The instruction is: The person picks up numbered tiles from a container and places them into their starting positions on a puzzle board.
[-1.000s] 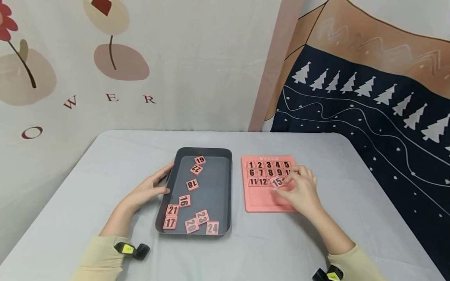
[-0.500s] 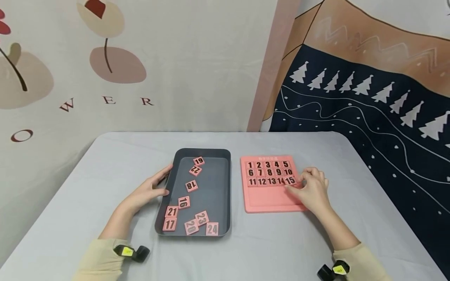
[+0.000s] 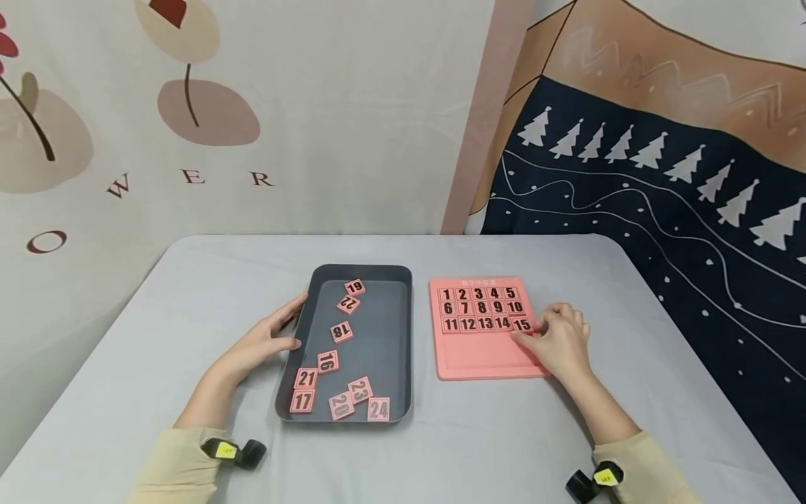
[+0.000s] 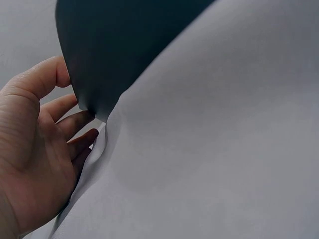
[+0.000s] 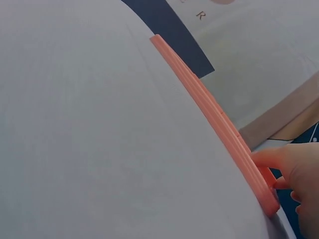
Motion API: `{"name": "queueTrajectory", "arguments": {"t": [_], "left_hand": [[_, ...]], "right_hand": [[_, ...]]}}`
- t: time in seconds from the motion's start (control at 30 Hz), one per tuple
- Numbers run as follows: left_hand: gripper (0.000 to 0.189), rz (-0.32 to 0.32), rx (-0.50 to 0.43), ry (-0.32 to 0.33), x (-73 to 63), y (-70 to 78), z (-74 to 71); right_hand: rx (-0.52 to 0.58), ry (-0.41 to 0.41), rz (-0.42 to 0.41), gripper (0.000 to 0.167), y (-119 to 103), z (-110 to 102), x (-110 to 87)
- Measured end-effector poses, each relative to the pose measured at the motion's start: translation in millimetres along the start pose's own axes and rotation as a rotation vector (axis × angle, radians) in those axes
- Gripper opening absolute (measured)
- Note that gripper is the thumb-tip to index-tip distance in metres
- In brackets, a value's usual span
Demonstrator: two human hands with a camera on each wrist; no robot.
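Observation:
In the head view, a pink number board (image 3: 485, 360) bears three rows of square number tiles, 1 to 15. My right hand (image 3: 563, 346) is at its right side, thumb and index finger pinching the tile marked 15 (image 3: 522, 325), which sits slightly lower than the 14 beside it. Seen from the right wrist, the same fingertips reach over the board's edge (image 5: 214, 124). My left hand (image 3: 255, 346) touches the left wall of a dark grey tray (image 3: 390, 336) with thumb and fingers spread along it. In the left wrist view, those fingers meet the tray's outside (image 4: 99, 59).
Several loose pink tiles lie in the tray, among them 18 (image 3: 342, 332), 16 (image 3: 327, 362) and 24 (image 3: 378, 409), turned various ways. A white cloth (image 3: 472, 448) covers the table. Printed fabric (image 3: 352, 126) hangs behind it.
My right hand has carried the 15 tile rightward to the end of the third row, uncovering 13 and 14. My left hand stays at the tray.

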State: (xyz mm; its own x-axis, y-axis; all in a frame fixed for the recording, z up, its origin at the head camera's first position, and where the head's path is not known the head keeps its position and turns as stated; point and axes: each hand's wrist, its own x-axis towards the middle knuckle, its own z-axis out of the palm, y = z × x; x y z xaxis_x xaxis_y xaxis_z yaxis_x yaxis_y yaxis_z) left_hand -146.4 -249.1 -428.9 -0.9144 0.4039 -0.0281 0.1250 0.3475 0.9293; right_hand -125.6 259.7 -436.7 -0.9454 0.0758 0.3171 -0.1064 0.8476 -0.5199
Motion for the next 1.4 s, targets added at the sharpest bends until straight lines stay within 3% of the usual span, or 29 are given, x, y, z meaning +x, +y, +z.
{"name": "queueTrajectory", "arguments": {"t": [0.23,0.43,0.77,1.07,1.4], "left_hand": [[0.082,0.001,-0.006,-0.001,-0.2,1.3,-0.5],[0.082,-0.003,-0.003,-0.003,-0.8,2.1,0.2],[0.082,-0.003,-0.008,-0.002,-1.1,0.4,0.9],[0.081,0.016,-0.004,-0.004,0.2,4.2,0.8],[0.082,0.019,-0.001,0.002,0.9,1.3,0.8]], "right_hand": [[-0.008,0.032,-0.034,0.036,3,4,1.7],[-0.078,0.070,-0.074,0.034,4,3,0.5],[-0.113,0.072,-0.094,0.036,-5,-3,-0.9],[0.064,0.149,-0.131,0.028,-56,-12,-3.2],[0.150,0.106,-0.236,0.026,-121,1,-16.7]]}}
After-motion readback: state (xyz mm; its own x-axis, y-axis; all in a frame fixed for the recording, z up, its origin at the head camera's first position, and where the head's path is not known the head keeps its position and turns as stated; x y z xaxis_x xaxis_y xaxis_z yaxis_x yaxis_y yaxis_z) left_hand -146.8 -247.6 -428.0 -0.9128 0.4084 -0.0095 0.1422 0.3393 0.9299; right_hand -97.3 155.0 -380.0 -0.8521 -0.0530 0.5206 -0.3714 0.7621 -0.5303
